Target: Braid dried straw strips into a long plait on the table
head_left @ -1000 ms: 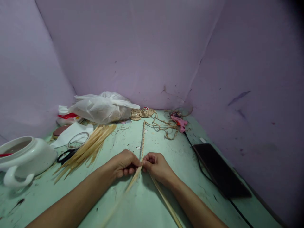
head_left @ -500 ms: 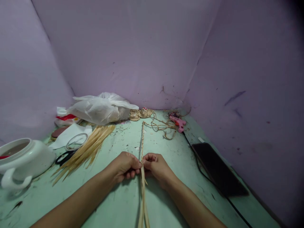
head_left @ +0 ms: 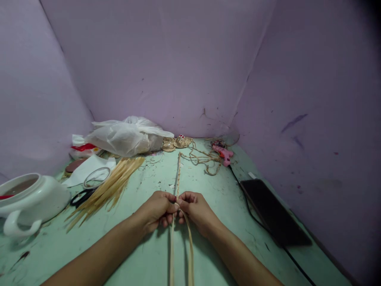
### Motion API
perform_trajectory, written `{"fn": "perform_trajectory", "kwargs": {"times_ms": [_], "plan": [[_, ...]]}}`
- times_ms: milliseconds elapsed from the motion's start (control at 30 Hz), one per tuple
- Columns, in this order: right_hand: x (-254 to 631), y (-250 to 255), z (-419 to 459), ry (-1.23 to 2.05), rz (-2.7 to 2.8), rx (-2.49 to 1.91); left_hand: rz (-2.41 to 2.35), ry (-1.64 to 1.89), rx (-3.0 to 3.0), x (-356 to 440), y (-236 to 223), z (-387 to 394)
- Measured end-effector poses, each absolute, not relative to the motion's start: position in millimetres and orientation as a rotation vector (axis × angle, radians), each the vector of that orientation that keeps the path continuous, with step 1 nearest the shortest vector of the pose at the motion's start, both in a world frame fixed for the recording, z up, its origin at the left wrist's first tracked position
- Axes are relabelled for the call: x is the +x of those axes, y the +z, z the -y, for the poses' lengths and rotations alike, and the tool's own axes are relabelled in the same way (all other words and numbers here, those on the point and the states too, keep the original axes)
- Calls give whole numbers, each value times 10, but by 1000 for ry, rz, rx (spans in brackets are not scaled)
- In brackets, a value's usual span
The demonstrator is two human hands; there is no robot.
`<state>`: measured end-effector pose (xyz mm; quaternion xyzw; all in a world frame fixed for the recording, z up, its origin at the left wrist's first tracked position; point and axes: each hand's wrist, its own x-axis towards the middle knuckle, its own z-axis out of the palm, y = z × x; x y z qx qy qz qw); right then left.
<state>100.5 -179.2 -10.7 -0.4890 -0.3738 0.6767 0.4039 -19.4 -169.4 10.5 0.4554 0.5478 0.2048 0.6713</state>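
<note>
Both my hands meet at the near end of a thin braid (head_left: 178,176) of pale, straw-like fibre, which runs straight away from me to a bend at the back. My left hand (head_left: 160,208) pinches the braid's working end from the left, thumb against fingers. Close against it, my right hand (head_left: 192,206) pinches the same spot from the right. Loose fibre strands (head_left: 190,254) hang toward me below the fingers, in two separate lines. The exact crossing of the strands is partly hidden by my fingertips.
Left lie a bundle of flat dry strips (head_left: 110,188), black-handled scissors (head_left: 81,197), a tape ring (head_left: 97,177) and a white pot (head_left: 50,198). Behind are a plastic bag (head_left: 125,137) and tangled braided cord (head_left: 205,158). Right are a pink glue gun (head_left: 224,154), its cable and a dark tablet-like slab (head_left: 274,214).
The loose strands swung from spread apart to together in the middle, and now hang as two lines again. My left fingers shifted slightly at the braid's end; both hands stay in place.
</note>
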Motion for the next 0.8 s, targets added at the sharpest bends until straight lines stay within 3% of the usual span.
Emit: {"fn": "perform_trajectory", "kwargs": {"times_ms": [800], "plan": [[1093, -60, 1757, 1712, 1190, -1242, -1337, 427, 1024, -187, 93, 1679]]}}
